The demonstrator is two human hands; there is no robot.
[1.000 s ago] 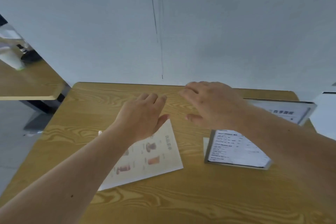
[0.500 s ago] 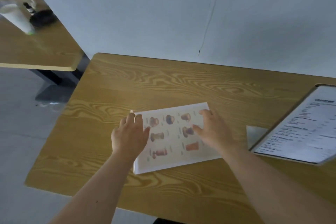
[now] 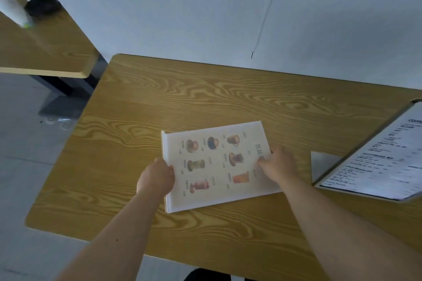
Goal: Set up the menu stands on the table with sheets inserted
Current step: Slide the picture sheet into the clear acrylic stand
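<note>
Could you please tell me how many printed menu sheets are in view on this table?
2: the drinks menu held between both hands at the table's middle, and the text menu at the right edge, partly cropped.

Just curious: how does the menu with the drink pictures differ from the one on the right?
The picture menu shows coloured drinks; the text menu is mostly black print. The picture menu is gripped by the left hand and right hand; the text menu is untouched. Both are on the wooden table.

Both forearms are bare, no sleeves showing, and the left hand [image 3: 157,178] and right hand [image 3: 279,165] wear no gloves (a small dark mole marks the left forearm).
</note>
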